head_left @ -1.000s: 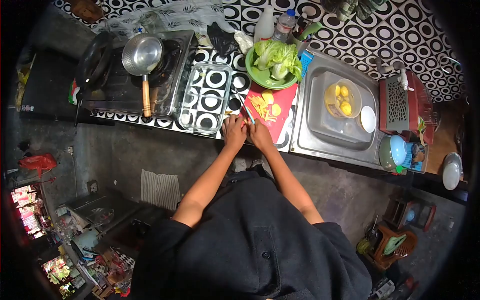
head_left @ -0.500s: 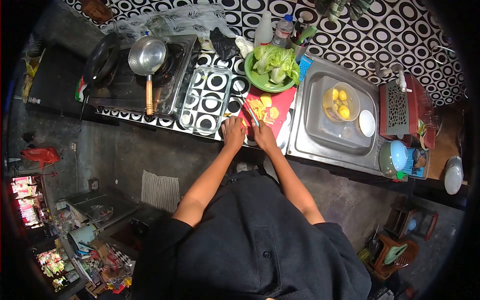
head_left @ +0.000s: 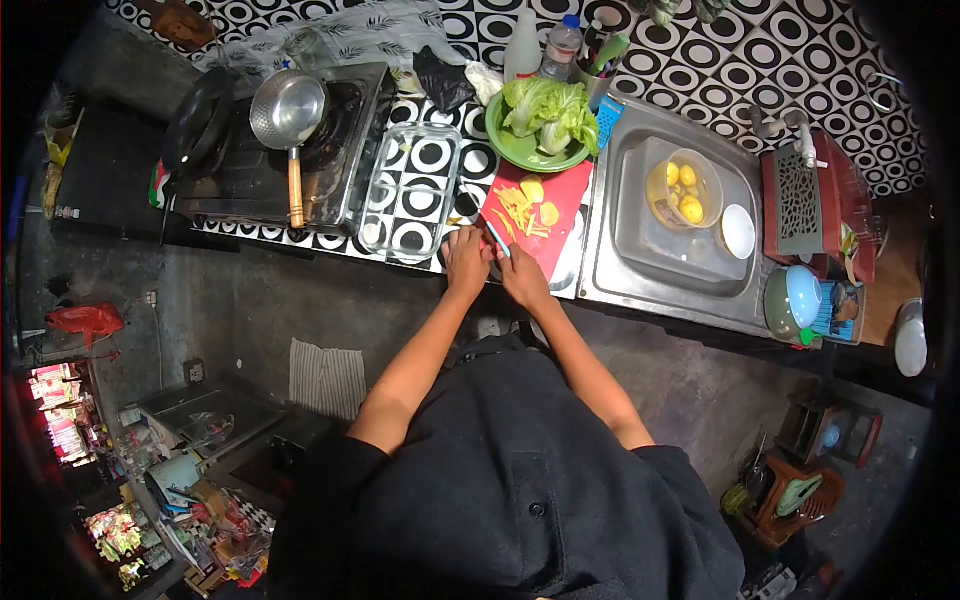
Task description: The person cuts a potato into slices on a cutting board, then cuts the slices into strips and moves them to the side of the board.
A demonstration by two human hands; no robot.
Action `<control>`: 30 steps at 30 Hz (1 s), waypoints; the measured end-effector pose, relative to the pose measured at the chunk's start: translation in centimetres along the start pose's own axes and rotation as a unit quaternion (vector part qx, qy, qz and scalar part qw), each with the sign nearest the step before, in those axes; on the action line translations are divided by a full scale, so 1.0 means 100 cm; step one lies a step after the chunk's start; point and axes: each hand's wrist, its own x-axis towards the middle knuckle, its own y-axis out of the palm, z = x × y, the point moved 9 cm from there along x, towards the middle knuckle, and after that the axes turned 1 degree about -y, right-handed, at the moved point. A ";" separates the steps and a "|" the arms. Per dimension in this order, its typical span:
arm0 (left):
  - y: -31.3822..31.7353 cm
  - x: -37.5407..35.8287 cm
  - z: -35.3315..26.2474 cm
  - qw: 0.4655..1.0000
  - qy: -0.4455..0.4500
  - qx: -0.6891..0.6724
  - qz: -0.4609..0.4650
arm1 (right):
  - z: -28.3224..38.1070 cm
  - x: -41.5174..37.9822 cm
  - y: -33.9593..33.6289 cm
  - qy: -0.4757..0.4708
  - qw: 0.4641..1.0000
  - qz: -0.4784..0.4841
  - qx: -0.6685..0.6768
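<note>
My right hand point(head_left: 524, 278) is closed around the light-blue handle of a knife point(head_left: 499, 240), its blade hard to make out near my left fingers. My left hand point(head_left: 466, 264) rests at the lower left edge of the red cutting board point(head_left: 562, 225), fingers bent together; whatever they press on is hidden. Yellow cut sticks point(head_left: 516, 211) lie in a loose pile on the board just beyond the knife. Beside them are a few yellow slices point(head_left: 532, 188). A green bowl point(head_left: 520, 160) of leafy greens point(head_left: 560, 125) stands at the board's far end.
Left of the board is a glass dish point(head_left: 412, 240), then a stove point(head_left: 345, 190) with a wooden-handled saucepan point(head_left: 288, 110). To the right, a steel sink point(head_left: 600, 275) holds a plastic bowl point(head_left: 712, 200) of peeled yellow potatoes point(head_left: 688, 180) and a small white bowl point(head_left: 738, 232). Bottles point(head_left: 523, 50) stand behind.
The knife has shifted left and closer to my left hand, its handle now tilted toward the fingers. The yellow piece beside my left fingers is no longer visible. The camera view moved slightly.
</note>
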 end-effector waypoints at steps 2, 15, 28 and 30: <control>-0.001 0.000 -0.001 1.000 0.009 -0.003 -0.012 | 0.001 -0.005 -0.001 0.010 1.000 0.004 -0.016; 0.004 0.008 -0.002 0.997 0.067 -0.021 -0.005 | -0.009 -0.028 0.002 0.044 0.998 -0.039 -0.003; 0.007 0.012 -0.010 0.993 0.116 -0.011 0.005 | -0.006 -0.045 0.009 0.062 0.997 -0.047 -0.006; 0.006 0.011 -0.011 0.993 0.115 -0.013 0.002 | -0.003 -0.045 0.010 0.057 0.997 -0.047 -0.003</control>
